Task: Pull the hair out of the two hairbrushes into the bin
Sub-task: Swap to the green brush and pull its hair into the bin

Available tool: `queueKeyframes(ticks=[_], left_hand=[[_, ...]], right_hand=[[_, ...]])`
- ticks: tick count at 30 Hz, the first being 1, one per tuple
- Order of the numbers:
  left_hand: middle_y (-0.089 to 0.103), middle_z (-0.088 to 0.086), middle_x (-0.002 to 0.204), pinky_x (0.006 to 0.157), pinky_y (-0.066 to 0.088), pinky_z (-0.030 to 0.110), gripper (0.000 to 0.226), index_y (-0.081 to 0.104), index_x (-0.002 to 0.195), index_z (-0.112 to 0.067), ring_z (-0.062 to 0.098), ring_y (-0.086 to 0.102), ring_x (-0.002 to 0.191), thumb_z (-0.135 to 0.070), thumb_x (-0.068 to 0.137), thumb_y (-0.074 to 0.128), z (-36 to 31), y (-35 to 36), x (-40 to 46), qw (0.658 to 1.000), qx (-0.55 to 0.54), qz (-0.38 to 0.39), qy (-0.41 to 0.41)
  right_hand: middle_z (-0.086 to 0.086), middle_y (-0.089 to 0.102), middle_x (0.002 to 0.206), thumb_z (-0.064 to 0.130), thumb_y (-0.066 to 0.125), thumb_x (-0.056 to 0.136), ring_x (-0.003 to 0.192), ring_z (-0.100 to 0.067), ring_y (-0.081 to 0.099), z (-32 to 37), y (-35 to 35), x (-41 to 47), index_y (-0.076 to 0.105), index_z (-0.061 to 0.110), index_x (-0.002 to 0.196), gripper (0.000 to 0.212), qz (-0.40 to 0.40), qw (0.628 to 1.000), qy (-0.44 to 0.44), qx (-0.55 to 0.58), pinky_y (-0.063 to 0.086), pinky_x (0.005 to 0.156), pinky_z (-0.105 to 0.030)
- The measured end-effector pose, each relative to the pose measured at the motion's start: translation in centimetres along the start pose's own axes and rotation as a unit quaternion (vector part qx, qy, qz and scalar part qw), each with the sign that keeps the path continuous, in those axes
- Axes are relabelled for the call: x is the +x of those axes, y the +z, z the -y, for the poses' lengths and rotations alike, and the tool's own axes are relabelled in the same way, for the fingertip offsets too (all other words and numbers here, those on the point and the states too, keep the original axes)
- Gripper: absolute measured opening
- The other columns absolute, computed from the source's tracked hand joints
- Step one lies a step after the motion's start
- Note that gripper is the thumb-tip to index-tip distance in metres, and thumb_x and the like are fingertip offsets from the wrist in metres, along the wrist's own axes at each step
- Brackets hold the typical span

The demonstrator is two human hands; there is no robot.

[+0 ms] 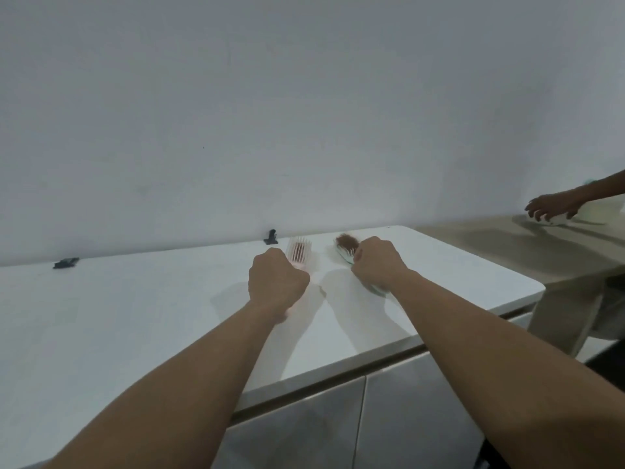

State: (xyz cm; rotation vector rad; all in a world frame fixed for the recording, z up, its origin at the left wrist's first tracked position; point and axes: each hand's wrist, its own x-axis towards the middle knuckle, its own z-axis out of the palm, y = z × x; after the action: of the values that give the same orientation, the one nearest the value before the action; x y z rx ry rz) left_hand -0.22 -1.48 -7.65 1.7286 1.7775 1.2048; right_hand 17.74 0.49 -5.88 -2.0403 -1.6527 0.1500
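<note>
Head view: a pale wall (304,96) fills the upper half, plain and grey-white. Below it runs a white counter (118,316), its near edge over grey cabinet doors (338,418). To the right, slightly further back, stands a beige table (507,245), where another person's hand (549,206) rests on a small white object that is too blurred to identify.

Two bare forearms reach forward over the counter. The left hand (278,280) is clenched in a fist around the handle of a pink hairbrush (298,252); the brush head sticks out beyond the knuckles, bristles up, with thin reddish strands among them. The right hand (378,262) is likewise curled tight around the handle of a pale green hairbrush (345,253), which lies angled to the left, its handle end showing below the wrist. A tuft of brown hair (346,241) sits on that brush's head. The two brushes are near each other, apart, toward the back of the counter.

By the wall stand a small black clip (271,236), just left of the pink brush, and another dark clip (66,263) well to the left.
</note>
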Motion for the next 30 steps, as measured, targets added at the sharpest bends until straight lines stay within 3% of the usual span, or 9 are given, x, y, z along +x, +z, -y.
queueKeyframes(ticks=[4,7,11,16,19,21,23,26,30], left_hand=[[0.047,0.004,0.055,0.041,0.036,0.018,0.013,0.042,0.061,-0.012,0.026,0.051,0.043,-0.009,0.065,0.054,0.1,0.9,0.6,0.999,0.029,0.026,-0.019],[0.060,0.015,0.071,0.044,0.038,0.021,0.014,0.059,0.078,-0.007,0.032,0.069,0.069,-0.014,0.066,0.056,-0.1,1.1,0.7,0.998,0.038,0.038,-0.021],[0.056,0.008,0.067,0.047,0.040,0.023,0.019,0.050,0.070,-0.009,0.026,0.060,0.059,-0.025,0.068,0.060,-0.5,0.4,0.5,0.997,0.014,0.063,-0.030],[0.064,0.009,0.108,0.085,0.041,0.037,0.031,0.065,0.103,-0.011,0.030,0.051,0.107,-0.029,0.079,0.057,-1.1,0.2,-0.7,0.986,0.146,-0.040,0.070],[0.068,0.006,0.102,0.081,0.042,0.031,0.026,0.068,0.104,-0.010,0.027,0.055,0.104,-0.016,0.081,0.055,-2.2,0.1,-2.2,0.991,0.039,-0.049,0.119],[0.067,0.004,0.097,0.079,0.048,0.030,0.027,0.068,0.103,-0.009,0.024,0.061,0.094,-0.011,0.079,0.055,-3.2,0.3,-3.1,0.994,-0.076,-0.017,0.082],[0.065,0.005,0.090,0.077,0.053,0.035,0.020,0.066,0.093,-0.009,0.023,0.062,0.083,-0.012,0.076,0.056,-4.3,0.4,-3.9,0.986,-0.162,0.029,0.022],[0.065,0.016,0.082,0.077,0.059,0.044,0.016,0.059,0.079,-0.003,0.026,0.065,0.064,-0.018,0.077,0.063,-5.8,0.5,-5.4,0.951,-0.278,0.121,-0.053],[0.068,0.016,0.086,0.078,0.059,0.041,0.037,0.062,0.090,-0.002,0.030,0.068,0.074,-0.034,0.078,0.075,-7.4,1.1,-8.2,0.908,-0.343,0.221,-0.095]], right_hand=[[-0.004,0.052,0.077,0.008,0.055,0.077,0.081,-0.029,0.053,-0.2,0.5,0.2,0.051,0.007,0.092,0.015,-0.019,0.999,0.023,0.020,0.035,0.056,-0.027],[-0.001,0.048,0.073,0.012,0.062,0.074,0.076,-0.026,0.053,-0.1,0.5,0.1,0.049,0.008,0.094,0.024,-0.037,0.996,0.065,0.052,0.031,0.050,-0.026],[-0.001,0.052,0.067,0.014,0.068,0.069,0.062,-0.018,0.051,0.1,-0.1,-0.8,0.048,0.011,0.071,0.020,-0.034,0.992,0.088,0.090,0.032,0.047,-0.023],[-0.005,0.053,0.066,0.021,0.069,0.062,0.063,-0.022,0.054,-0.2,-0.7,-3.0,0.050,0.010,0.067,0.023,-0.061,0.980,0.086,0.170,0.032,0.047,-0.024],[-0.010,0.055,0.065,0.021,0.071,0.064,0.066,-0.023,0.054,-0.4,-1.2,-5.3,0.056,0.006,0.066,0.021,-0.078,0.975,0.064,0.196,0.044,0.055,-0.032],[-0.011,0.064,0.076,0.020,0.074,0.067,0.080,-0.025,0.061,-0.7,-1.6,-7.2,0.064,0.001,0.075,0.022,-0.095,0.967,0.051,0.229,0.050,0.069,-0.037],[-0.002,0.066,0.086,0.021,0.075,0.068,0.092,-0.022,0.062,-1.2,-2.0,-9.1,0.064,0.010,0.086,0.024,-0.107,0.955,0.041,0.273,0.046,0.067,-0.030],[-0.001,0.067,0.086,0.018,0.076,0.067,0.079,-0.015,0.061,-2.1,-2.7,-11.9,0.057,0.014,0.087,0.028,-0.134,0.942,0.021,0.308,0.040,0.059,-0.022],[0.001,0.066,0.081,0.018,0.078,0.067,0.071,-0.012,0.061,-3.8,-3.0,-15.8,0.054,0.013,0.083,0.029,-0.174,0.937,-0.010,0.302,0.043,0.058,-0.020]])
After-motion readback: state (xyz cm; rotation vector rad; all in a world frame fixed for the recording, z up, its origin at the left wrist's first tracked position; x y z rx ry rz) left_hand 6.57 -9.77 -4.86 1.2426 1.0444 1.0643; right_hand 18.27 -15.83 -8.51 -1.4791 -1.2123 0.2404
